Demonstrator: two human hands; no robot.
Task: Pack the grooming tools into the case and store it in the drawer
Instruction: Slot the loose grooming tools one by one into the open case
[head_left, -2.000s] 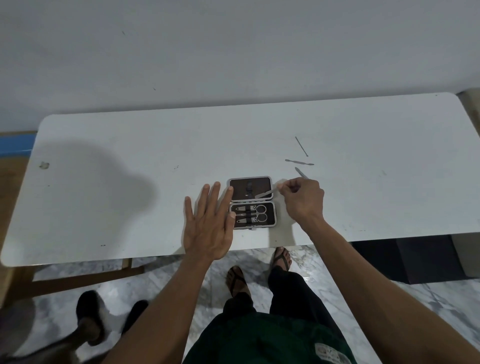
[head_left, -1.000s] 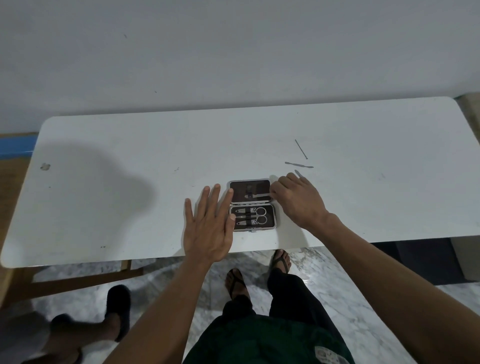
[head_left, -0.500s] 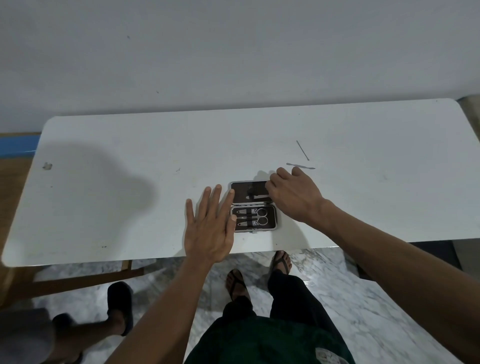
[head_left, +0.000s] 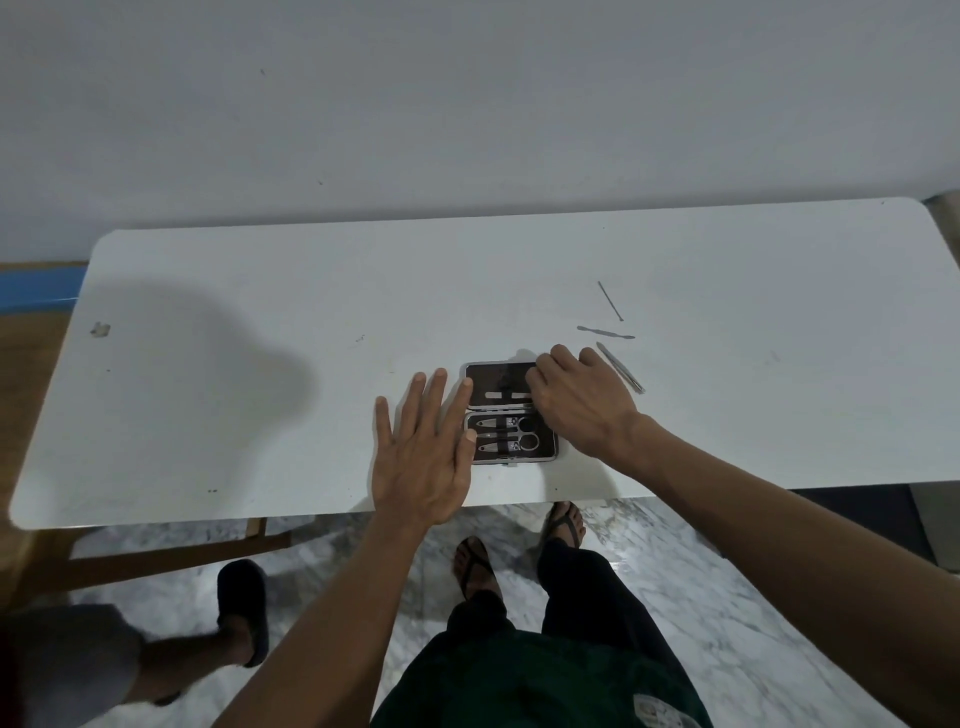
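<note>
A person stands over a white tabletop (head_left: 260, 364) with an open grooming case (head_left: 511, 413) lying flat near its front edge, midway through packing the tools. The left hand (head_left: 423, 457) lies spread and flat on the tabletop, fingers straight, its fingertips touching the case's left edge as if to steady it. The right hand (head_left: 579, 405) covers the right side of the upper half of the case, fingers bent down over a slim metal tool (head_left: 506, 397) that lies across that half; whether it pinches the tool or only presses it cannot be told. The lower half already carries scissors (head_left: 517, 434) and what look like 2 clippers. 3 tools are not yet packed, all to the right of the case: tweezers (head_left: 621, 367) just beside the right hand, a flat pusher (head_left: 605, 332) beyond them and a thin pick (head_left: 610, 300) farthest back. The risk from here appears to lie in the seating: a tool pushed in crooked could ride proud of its loop and stop the case closing, and a hard push could slide the light case out from under the left fingertips. No drawer is in view.
</note>
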